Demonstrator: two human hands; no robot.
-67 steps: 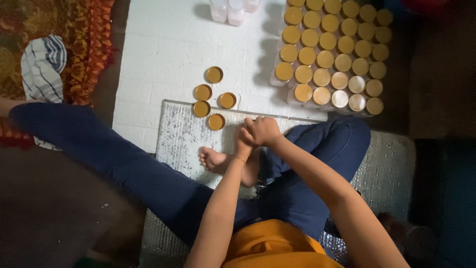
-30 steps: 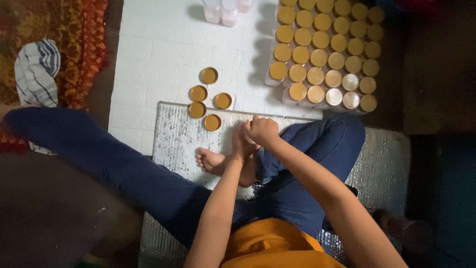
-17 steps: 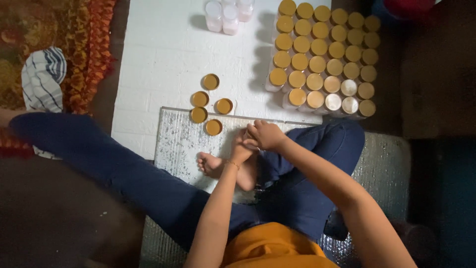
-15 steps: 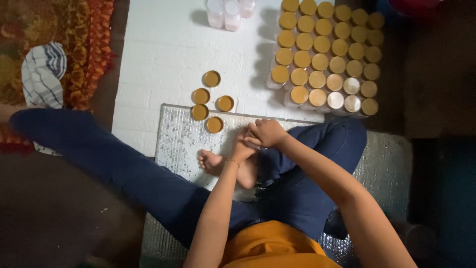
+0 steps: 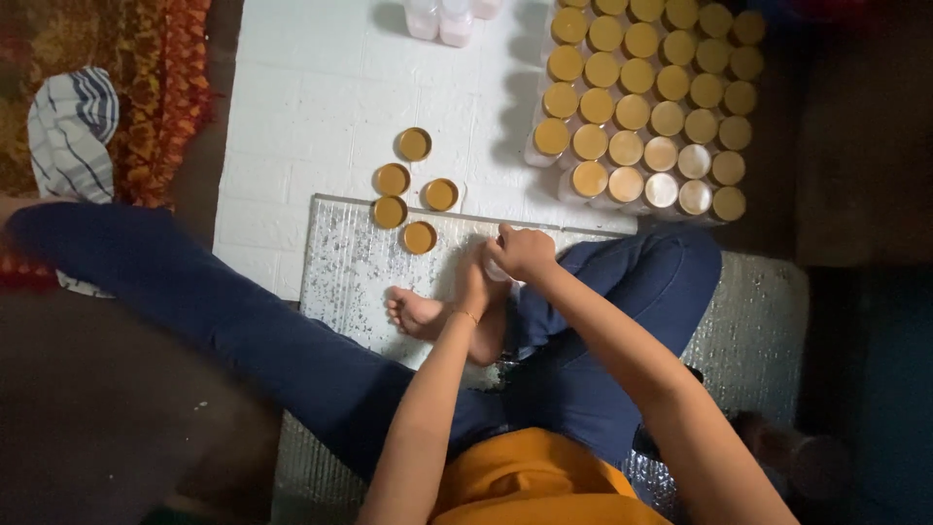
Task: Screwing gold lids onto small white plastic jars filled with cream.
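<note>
Seen from above, a person sits on the floor with legs in dark blue trousers. At far left lies a striped cloth (image 5: 70, 131) on a patterned rug (image 5: 146, 87). Moving right, five loose gold lids (image 5: 412, 185) lie open side up on a white mat (image 5: 321, 97), just beyond a silvery foil mat (image 5: 360, 262). In the middle, near a bare foot, the left hand (image 5: 473, 282) and right hand (image 5: 523, 253) press together around a small pale jar (image 5: 498, 272), fingers closed on it; it is mostly hidden. It looks light, stiff and smooth, perhaps slippery, best gripped round the body. Far right stands a block of gold-lidded jars (image 5: 646, 107); a few uncapped jars (image 5: 445, 17) sit at the far edge.
</note>
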